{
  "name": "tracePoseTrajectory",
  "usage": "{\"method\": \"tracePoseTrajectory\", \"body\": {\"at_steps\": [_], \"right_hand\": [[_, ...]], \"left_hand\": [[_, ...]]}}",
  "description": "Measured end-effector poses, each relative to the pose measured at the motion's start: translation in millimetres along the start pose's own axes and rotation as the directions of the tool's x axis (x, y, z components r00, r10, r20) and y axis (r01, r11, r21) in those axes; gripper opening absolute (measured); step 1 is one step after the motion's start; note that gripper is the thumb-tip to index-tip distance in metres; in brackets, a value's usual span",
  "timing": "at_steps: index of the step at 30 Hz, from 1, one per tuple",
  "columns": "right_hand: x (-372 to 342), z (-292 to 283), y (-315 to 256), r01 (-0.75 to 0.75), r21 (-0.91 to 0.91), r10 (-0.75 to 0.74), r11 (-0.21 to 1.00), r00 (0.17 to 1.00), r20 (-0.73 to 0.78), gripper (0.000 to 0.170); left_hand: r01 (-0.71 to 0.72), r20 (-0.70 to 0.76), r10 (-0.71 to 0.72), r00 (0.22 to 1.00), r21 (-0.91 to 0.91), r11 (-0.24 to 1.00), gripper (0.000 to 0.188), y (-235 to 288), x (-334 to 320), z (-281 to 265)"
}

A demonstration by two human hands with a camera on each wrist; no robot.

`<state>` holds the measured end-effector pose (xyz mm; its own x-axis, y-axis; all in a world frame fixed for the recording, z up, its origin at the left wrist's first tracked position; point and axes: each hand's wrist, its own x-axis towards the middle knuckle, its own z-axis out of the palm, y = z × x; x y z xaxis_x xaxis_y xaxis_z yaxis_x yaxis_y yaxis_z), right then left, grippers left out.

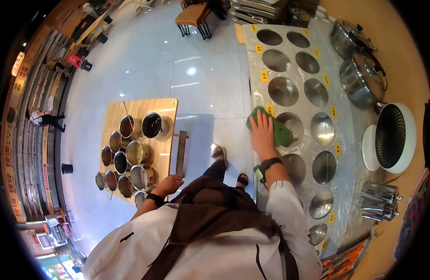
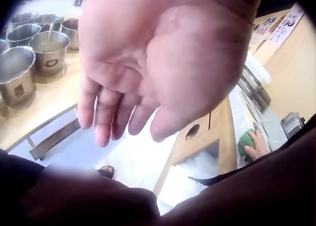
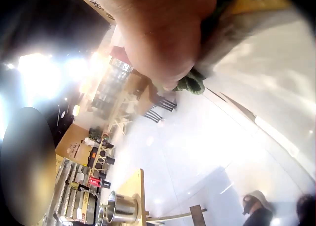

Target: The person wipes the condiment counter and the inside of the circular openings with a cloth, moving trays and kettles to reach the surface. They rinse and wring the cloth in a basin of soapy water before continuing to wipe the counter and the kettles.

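Hand, R (image 1: 262,134): fingers extd., laid over green cloth (image 1: 282,134), grip on it n/a. Cloth at edge of metal surface (image 1: 255,93), partly over rnd. well (image 1: 297,123). Hand, L (image 1: 168,185): fingers relaxed, nil held, lower L of cloth. Lidded pots (image 1: 359,80), 2 pcs., & wht. fan-like unit (image 1: 407,135): R of cloth, past wells. Wooden surface (image 1: 166,108) w/ metal pails (image 1: 146,154): well L of cloth. Floor (image 1: 196,95): betw. cloth & wooden surface; sandals (image 1: 218,154) on it.

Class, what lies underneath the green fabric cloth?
At its edges show the pale, plastic-covered counter and part of a round, silver metal opening. Whatever lies directly beneath the green cloth is hidden.
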<state>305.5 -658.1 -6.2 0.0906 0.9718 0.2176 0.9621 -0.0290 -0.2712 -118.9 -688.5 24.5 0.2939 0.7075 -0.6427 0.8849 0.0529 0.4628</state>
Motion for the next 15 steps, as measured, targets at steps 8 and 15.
{"method": "tracePoseTrajectory", "body": {"at_steps": [8,15], "right_hand": [[72,40,23,-0.202,0.097,0.213,0.975,0.969,-0.122,0.044],[117,-3,48,-0.505,0.754,0.895,0.421,0.369,-0.252,0.027]], "left_hand": [[-0.125,-0.055,0.123,0.991,-0.032,0.992,0.034,-4,110,-77],[-0.082,-0.017,0.082,0.997,0.009,0.997,0.035,8,180,-140]]}}
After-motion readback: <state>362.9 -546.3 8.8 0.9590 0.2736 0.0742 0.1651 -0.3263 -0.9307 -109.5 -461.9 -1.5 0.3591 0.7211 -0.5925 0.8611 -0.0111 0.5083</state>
